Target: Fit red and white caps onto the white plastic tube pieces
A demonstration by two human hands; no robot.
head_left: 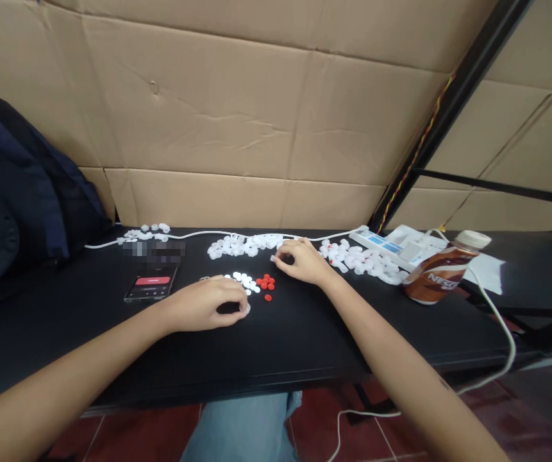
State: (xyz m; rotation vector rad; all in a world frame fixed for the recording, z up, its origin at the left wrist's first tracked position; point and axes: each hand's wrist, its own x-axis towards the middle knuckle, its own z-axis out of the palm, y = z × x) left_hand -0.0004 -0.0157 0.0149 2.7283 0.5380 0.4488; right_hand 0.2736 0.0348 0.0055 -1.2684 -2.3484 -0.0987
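My left hand [208,303] is over the front middle of the black table [276,350], thumb and fingers pinched on a small white plastic piece [247,310]. Beyond its fingertips lies a loose group of white discs [244,280]. Small red discs [266,281] sit just right of them, one slightly apart toward me. My right hand [303,260] is farther back, to the right of the red discs. Another small whitish piece [274,258] shows at its closed thumb and fingertips. Behind it spreads a pile of translucent white plastic pieces [237,244], partly hidden by the hand.
A second pile of white pieces [352,256], some with red, lies right, near a brown bottle [436,273] and a blue-white box [384,247]. A phone [151,282] and dark backpack [30,192] are left. A white cable [199,233] runs along the back before cardboard [208,115].
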